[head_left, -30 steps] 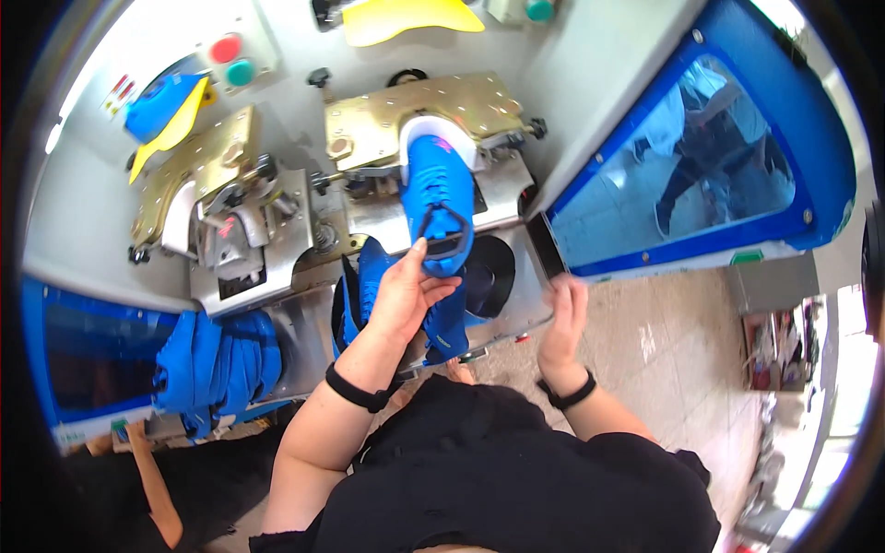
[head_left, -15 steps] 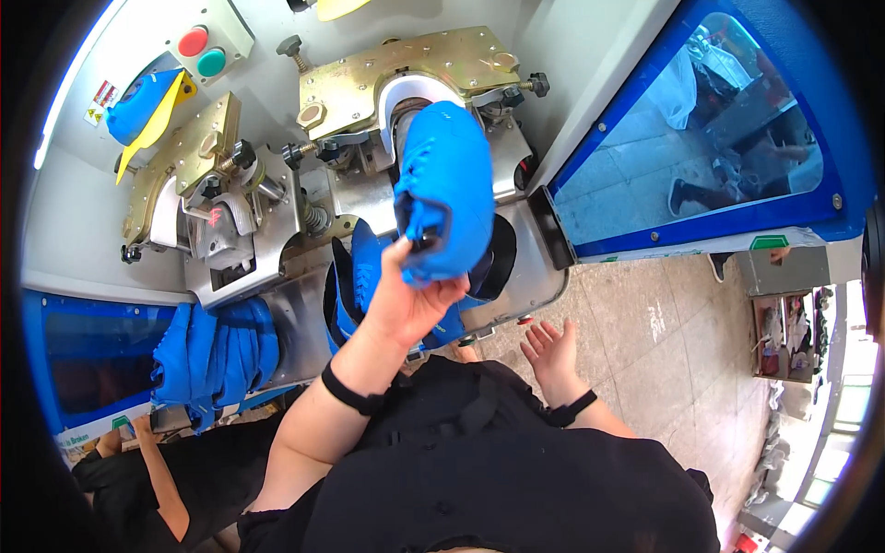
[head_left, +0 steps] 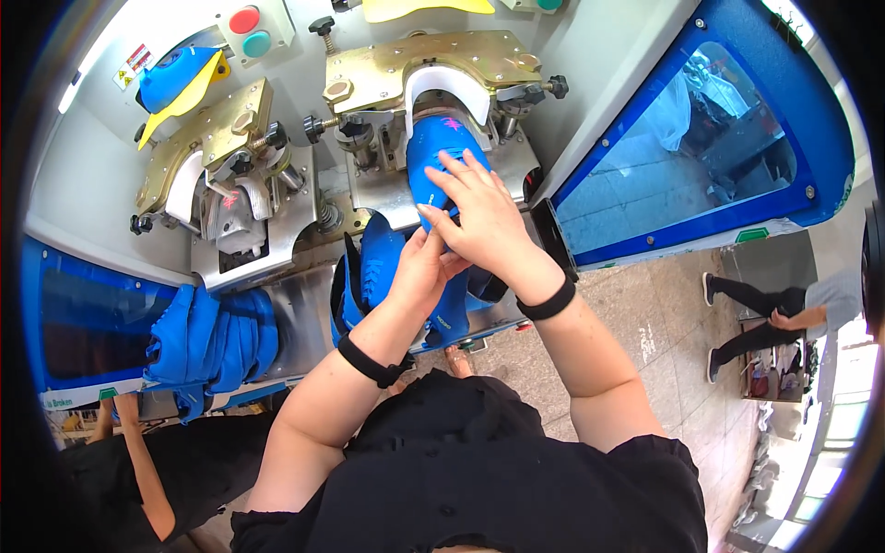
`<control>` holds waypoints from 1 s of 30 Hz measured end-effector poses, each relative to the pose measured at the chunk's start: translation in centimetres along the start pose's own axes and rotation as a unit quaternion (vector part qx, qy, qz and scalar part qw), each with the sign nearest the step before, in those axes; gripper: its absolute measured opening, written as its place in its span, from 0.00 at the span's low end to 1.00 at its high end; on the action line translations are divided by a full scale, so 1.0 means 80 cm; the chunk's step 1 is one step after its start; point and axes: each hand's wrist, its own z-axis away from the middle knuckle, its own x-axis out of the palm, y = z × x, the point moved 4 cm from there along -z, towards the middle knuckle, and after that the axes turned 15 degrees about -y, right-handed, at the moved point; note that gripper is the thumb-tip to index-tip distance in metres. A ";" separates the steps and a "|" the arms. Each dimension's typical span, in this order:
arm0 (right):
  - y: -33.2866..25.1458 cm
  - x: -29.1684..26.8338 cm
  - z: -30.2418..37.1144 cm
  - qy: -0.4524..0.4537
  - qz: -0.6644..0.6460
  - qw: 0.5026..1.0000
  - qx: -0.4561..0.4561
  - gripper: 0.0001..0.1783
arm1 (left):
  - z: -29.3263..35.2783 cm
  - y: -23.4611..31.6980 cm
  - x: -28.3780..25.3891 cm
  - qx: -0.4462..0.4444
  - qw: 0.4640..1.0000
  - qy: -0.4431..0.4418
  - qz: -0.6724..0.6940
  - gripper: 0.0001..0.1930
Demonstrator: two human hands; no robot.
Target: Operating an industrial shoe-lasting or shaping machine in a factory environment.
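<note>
Where the fisheye view starts at far left, a stack of blue shoe uppers (head_left: 207,336) lies on the steel bench (head_left: 300,323), well apart from both hands; a second person's arm (head_left: 138,452) shows below it at the lower left edge; above the stack sits the left brass clamp station (head_left: 217,152), with a blue-and-yellow shoe form (head_left: 175,83) up behind it and a red button (head_left: 244,19) plus a green button (head_left: 257,43) on the panel; next along the bench, a loose blue shoe upper (head_left: 373,267) stands just beside the left wrist; left hand (head_left: 419,272), black band on the wrist, fingers curled up against the lower end of the blue shoe (head_left: 433,157), partly hidden under the other hand so exact grip unclear; the blue shoe sits toe-up in the right brass clamp station (head_left: 433,69), its top inside the white collar (head_left: 447,88) of the clamp; right hand (head_left: 479,217), also with a black wristband, lies over the shoe's lower half, fingers spread flat and pressing on its surface; right of that, a blue-framed window panel (head_left: 682,157); far right, another person (head_left: 784,313) on the tiled floor (head_left: 645,341).
</note>
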 end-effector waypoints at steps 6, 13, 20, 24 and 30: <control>0.004 0.013 -0.007 -0.077 0.007 0.996 0.050 0.25 | -0.004 -0.003 -0.009 -0.002 1.000 0.005 -0.029 0.23; 0.010 0.015 -0.015 -0.060 0.007 0.997 0.039 0.24 | -0.011 -0.001 -0.017 0.000 1.000 0.000 -0.012 0.23; 0.016 0.019 -0.023 -0.036 -0.007 0.999 0.031 0.24 | -0.014 0.004 -0.019 -0.022 0.999 0.033 -0.002 0.26; 0.015 0.021 -0.021 -0.036 0.002 0.999 0.030 0.24 | -0.012 -0.003 -0.019 -0.014 0.998 0.058 0.018 0.26; 0.016 0.024 -0.020 -0.042 -0.004 0.999 0.034 0.24 | -0.010 -0.004 -0.018 -0.011 0.997 0.071 0.023 0.26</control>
